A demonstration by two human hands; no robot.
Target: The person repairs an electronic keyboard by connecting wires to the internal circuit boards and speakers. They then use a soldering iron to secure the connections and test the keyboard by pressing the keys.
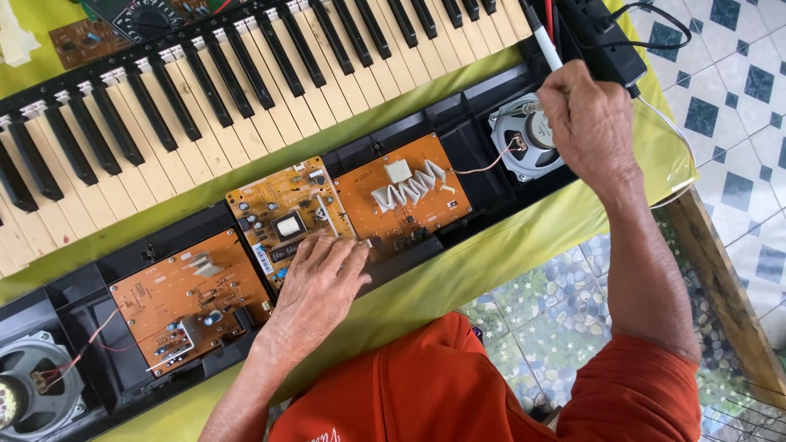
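Right hand (583,123) closed around a slim white-handled tool (542,37), perhaps a soldering iron, tip hidden near the right speaker (524,147) of the opened keyboard case (442,123); left hand (321,282) open, fingers spread flat on the middle circuit board (282,217); row of detached keys (246,90) just beyond, on the green-covered worktop (458,274).

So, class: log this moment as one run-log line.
left hand: rests on middle circuit board | right hand: holds probe at right speaker | keyboard keys: lifted off base
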